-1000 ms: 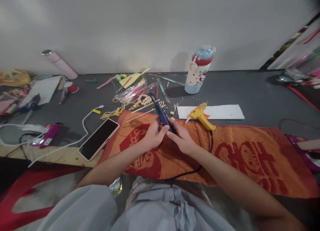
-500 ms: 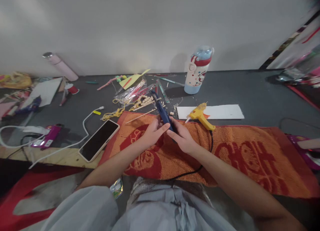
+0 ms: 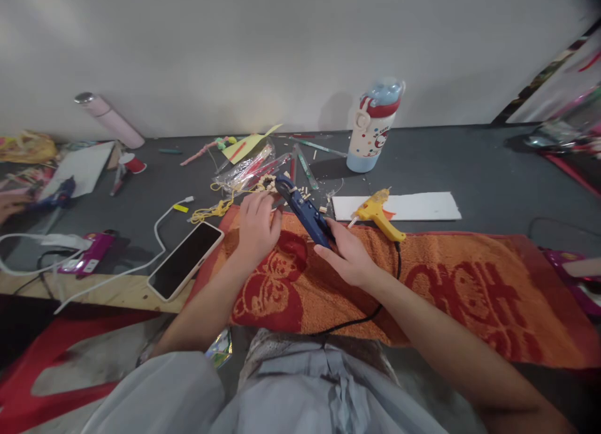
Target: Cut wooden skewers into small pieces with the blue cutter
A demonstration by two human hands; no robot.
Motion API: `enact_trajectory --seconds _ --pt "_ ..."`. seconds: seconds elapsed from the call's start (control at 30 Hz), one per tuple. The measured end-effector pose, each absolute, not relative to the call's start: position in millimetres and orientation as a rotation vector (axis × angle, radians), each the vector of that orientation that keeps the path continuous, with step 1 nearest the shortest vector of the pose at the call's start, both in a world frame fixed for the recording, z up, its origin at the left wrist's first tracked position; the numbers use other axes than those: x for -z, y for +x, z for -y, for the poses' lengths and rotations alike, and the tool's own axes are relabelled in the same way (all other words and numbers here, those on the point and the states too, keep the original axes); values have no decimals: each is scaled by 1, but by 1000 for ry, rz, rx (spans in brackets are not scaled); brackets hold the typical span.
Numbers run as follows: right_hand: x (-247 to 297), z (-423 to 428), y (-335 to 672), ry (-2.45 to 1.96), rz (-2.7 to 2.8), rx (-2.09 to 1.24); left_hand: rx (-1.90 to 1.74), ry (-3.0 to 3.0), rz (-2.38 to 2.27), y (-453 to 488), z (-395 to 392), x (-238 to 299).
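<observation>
Right hand: the right hand [image 3: 350, 255] was wrapped around the lower end of the blue tool [image 3: 306, 215], thumb on the near side.
Left hand: the left hand [image 3: 257, 226] sat over the far edge of the towel [image 3: 451, 277], palm down, fingers bent – couldn't tell if they pinched anything, tips were hidden.
Blue tool: up above the towel, tilted, its head leaning away toward the wall and over to the left hand's side, not touching that hand.
Wood bits: little wood bits [image 3: 323, 208] were scattered on the worktop [image 3: 460, 165] just past the towel.
Glue gun: the yellow glue gun [image 3: 378, 213] lay across a white strip [image 3: 427, 205], its black cord [image 3: 345, 325] running down over the towel.
Phone: the phone [image 3: 186, 260] was face up by the towel's left end, yellow string [image 3: 211, 212] just beyond it.
Bottle: the bottle [image 3: 374, 127] stood upright near the wall – pink flask [image 3: 110, 118] was way off left, leaning on the wall.
</observation>
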State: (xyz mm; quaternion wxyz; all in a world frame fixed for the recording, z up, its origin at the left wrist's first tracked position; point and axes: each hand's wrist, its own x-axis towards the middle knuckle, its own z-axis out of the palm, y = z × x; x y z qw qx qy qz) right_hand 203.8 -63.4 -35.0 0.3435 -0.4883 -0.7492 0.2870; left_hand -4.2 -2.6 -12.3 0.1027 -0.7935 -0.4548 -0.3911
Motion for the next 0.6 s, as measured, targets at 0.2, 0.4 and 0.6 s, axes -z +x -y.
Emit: enact_trajectory --seconds 0.2,0.4,0.6 --pt "31 66 206 -1169 1959 -820 1085 -2557 1565 -10 -2 14" --pt "33 64 212 -1100 1968 -913 1283 -2670 1648 -9 -4 14" --pt "32 65 211 -1142 1990 -890 1408 -2768 1594 -10 -12 15"
